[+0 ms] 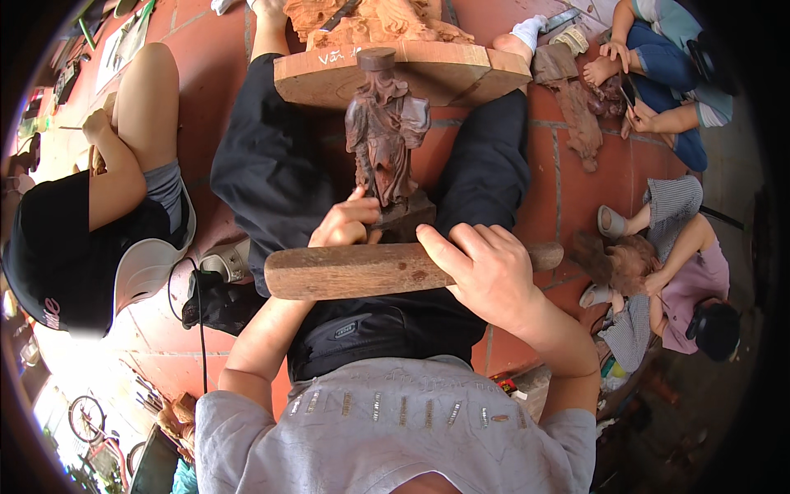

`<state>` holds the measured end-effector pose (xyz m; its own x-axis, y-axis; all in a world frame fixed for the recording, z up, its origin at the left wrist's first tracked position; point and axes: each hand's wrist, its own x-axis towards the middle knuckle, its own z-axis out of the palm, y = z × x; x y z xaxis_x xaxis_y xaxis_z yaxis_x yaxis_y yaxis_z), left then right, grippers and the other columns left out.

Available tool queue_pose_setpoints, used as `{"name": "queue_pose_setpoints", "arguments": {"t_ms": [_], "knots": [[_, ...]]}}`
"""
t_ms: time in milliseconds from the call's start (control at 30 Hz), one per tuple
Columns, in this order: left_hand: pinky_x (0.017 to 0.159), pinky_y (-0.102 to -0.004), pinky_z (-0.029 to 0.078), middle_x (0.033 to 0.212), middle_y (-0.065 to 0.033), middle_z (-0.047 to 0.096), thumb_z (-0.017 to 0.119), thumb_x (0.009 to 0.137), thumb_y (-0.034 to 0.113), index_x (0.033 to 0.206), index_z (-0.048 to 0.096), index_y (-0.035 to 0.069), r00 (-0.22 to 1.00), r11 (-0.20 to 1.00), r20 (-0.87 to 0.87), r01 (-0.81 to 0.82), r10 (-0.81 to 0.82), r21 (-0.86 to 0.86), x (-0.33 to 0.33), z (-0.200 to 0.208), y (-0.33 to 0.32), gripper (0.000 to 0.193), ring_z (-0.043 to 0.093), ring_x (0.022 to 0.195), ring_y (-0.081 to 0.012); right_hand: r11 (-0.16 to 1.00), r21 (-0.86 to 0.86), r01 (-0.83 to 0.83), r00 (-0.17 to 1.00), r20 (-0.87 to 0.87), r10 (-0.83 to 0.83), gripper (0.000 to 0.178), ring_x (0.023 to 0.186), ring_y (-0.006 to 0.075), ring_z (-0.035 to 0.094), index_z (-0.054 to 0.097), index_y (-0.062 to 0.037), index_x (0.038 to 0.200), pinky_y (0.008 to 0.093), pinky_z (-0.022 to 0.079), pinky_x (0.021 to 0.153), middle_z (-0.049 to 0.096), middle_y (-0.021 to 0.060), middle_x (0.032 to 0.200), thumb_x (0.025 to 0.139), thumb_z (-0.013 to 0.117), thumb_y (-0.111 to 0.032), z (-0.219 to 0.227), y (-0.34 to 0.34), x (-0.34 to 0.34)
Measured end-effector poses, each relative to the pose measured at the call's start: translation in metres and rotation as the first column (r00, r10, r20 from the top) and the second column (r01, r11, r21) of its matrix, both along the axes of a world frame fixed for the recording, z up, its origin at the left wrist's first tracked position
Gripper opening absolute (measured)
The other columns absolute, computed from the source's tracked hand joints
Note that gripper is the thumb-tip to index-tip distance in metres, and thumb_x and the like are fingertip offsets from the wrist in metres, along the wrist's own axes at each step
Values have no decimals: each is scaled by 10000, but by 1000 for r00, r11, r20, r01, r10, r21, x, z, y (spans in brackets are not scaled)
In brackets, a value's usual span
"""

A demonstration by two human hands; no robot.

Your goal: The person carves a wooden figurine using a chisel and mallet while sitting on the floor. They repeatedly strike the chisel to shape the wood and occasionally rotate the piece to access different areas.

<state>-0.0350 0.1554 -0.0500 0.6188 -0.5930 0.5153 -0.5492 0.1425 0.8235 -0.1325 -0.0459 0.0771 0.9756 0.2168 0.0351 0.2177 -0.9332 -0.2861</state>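
My right hand (490,272) is closed around a long wooden mallet (346,272), a worn brown club lying crosswise in front of my lap, its broad end to the left. Behind it, my left hand (346,221) is curled at the lower left of a carved figure, fingers bent. What those fingers hold is hidden, partly by the mallet. The dark brown wooden figure (383,136) stands upright between my legs, robed and bearded, with a round block on its head and a squarish base (405,216).
Beyond the figure, a thick wooden slab (444,70) carries a large orange-brown carving (370,23). Co-workers sit at left and right. A brown carving (578,123) lies on red floor tiles (539,177) at far right. A black cable (202,346) hangs at left.
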Motion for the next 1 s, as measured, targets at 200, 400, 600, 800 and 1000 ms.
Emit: {"name": "queue_pose_setpoints", "arguments": {"t_ms": [200,400,600,800,1000], "knots": [[798,-403,560,967,-151,648,707,875,139,1100,507,30,905,957,-312,261,-288,-125,-35,8,0,320,677,873,-300,942,316,111,976,144,-163,604,599,228,608,607,-93,1145,336,483,540,583,45,728,573,800,-68,-35,-23,-43],[581,-363,494,734,-45,556,674,831,182,1082,552,58,953,930,-38,303,-302,207,-10,61,-46,305,603,631,-261,836,443,324,887,165,-431,399,585,240,621,589,-48,974,327,482,517,613,102,729,669,838,-118,-88,-51,-111],[596,-364,481,771,-51,525,724,795,253,1086,541,82,917,886,107,334,-384,320,-19,58,-82,385,597,671,-242,724,480,496,813,34,-581,497,676,250,655,590,-36,1007,337,509,600,631,103,795,619,877,-156,-126,-59,-156],[619,-381,493,759,-45,539,669,832,263,921,533,117,947,945,112,281,-301,165,-20,48,-94,219,618,707,-249,467,606,644,695,-206,-689,277,843,199,654,638,30,987,345,528,805,661,80,927,725,724,5,-155,-54,-183],[630,-425,514,790,-87,599,669,838,255,934,532,100,964,910,75,212,-254,356,-19,43,-91,229,648,748,-297,432,627,648,672,-204,-712,514,772,173,551,485,59,1243,303,500,709,532,93,928,767,677,38,-163,-45,-157]]}}
